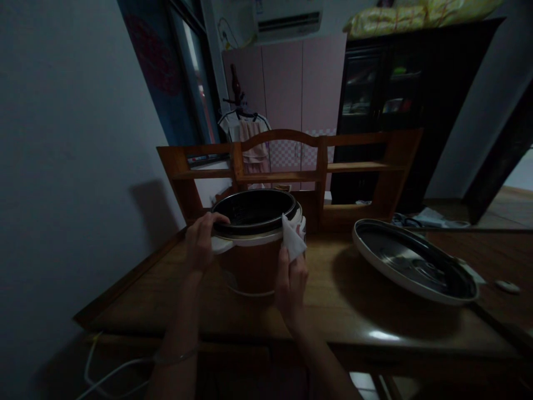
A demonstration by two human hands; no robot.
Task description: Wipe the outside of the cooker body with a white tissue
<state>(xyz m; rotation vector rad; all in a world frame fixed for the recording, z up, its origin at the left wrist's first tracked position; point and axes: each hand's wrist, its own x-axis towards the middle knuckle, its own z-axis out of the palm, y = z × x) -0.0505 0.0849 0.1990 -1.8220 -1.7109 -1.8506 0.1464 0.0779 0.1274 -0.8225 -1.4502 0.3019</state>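
Note:
A rice cooker (250,265) with a brown body and a pale rim stands upright on the desk, its dark inner pot (258,206) seated inside. My left hand (200,238) grips the cooker's left side at the pale handle, fingers curled over the rim. Pinched in my right hand (292,280) is a white tissue (293,240), which touches the cooker's outer wall near the right side of the rim. What lies at the bottom of the pot is too dark to make out.
A large round lid (416,261) lies underside up and tilted at the right of the wooden desk (333,316). Behind the cooker rises a wooden shelf (278,176). A white wall (83,166) is close on the left; a white cable (120,366) hangs below.

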